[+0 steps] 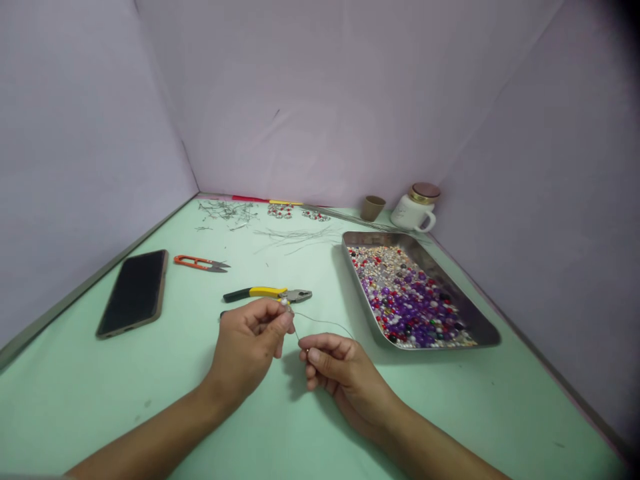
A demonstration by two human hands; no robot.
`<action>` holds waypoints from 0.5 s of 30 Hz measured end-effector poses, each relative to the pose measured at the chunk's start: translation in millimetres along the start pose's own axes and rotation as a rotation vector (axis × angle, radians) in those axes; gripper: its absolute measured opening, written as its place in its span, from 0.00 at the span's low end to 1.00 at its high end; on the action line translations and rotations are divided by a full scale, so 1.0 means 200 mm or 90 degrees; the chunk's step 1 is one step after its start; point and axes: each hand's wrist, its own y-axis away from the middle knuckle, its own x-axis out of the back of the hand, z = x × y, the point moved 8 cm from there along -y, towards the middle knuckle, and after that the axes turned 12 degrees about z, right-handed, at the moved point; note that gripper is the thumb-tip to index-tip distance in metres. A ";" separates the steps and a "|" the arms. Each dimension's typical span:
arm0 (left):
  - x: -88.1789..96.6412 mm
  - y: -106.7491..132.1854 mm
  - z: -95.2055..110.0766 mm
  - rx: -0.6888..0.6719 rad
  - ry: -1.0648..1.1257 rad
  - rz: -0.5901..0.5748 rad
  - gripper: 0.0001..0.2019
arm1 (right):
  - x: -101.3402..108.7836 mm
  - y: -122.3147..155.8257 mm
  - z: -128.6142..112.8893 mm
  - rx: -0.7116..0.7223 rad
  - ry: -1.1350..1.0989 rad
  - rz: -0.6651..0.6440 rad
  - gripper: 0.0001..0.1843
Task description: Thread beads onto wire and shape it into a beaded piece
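My left hand is closed in a pinch on a small white bead threaded on a thin wire. My right hand is closed too, pinching the same wire a little lower, near its fingertips. The wire arcs off to the right over the green table. Yellow-handled pliers lie just behind my left hand. A metal tray full of purple, red and white beads stands to the right of my hands.
A dark phone lies at the left, orange thread snips beyond it. Cut wire pieces and small beaded pieces lie at the back. A brown cup and a white lidded mug stand in the back corner.
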 end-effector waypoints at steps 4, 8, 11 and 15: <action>-0.01 0.00 -0.05 0.051 0.011 -0.004 0.09 | 0.00 0.00 -0.01 0.009 0.002 0.002 0.13; -0.01 0.01 -0.05 0.033 0.000 0.007 0.08 | 0.00 0.00 -0.01 0.020 -0.002 0.008 0.14; -0.02 0.01 -0.04 0.029 0.004 0.002 0.08 | 0.00 0.00 -0.01 0.024 -0.001 0.013 0.14; -0.04 0.01 -0.08 0.088 0.050 -0.020 0.09 | 0.00 0.00 -0.01 0.026 0.018 0.023 0.14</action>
